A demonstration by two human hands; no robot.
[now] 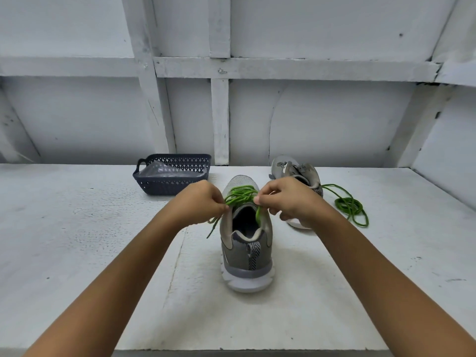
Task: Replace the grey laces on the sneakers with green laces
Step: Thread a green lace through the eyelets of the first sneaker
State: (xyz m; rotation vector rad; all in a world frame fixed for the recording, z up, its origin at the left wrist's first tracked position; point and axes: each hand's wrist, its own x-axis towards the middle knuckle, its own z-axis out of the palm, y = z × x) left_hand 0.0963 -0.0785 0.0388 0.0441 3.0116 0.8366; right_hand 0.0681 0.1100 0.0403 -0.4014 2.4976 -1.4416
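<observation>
Here, left hand and right hand pinching round green lace, grey mesh sneaker, latticed basket

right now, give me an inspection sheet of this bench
surface: white table, scuffed
job's things: near sneaker, heel to camera, laced with green lace; far sneaker behind the right hand; second lace coiled at its right
clutter: dark basket holding clear plastic
grippers: left hand and right hand each pinch the green lace near the collar
cables: nothing seen
surroundings: white panelled wall
</observation>
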